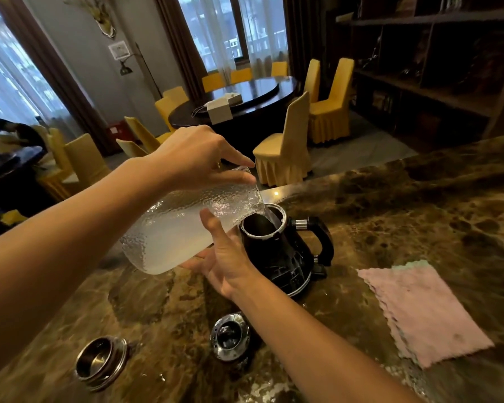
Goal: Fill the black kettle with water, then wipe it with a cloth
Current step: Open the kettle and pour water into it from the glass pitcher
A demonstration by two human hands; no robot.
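The black kettle (pixel 280 251) stands lidless on the marble counter (pixel 419 205), filling as both hands, left (pixel 192 152) and right (pixel 227 257), clasp the tilted glass jug (pixel 181 228); the pink cloth (pixel 425 312) lies unused beside it.

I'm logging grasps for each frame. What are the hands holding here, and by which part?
Both hold the tilted glass pitcher: the left hand grips its neck near the mouth, the right hand supports the body underneath.

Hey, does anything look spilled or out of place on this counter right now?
Nothing stands out. Water from the glass jug goes straight into the open black kettle; its lid lies on the counter, and the pink cloth lies flat.
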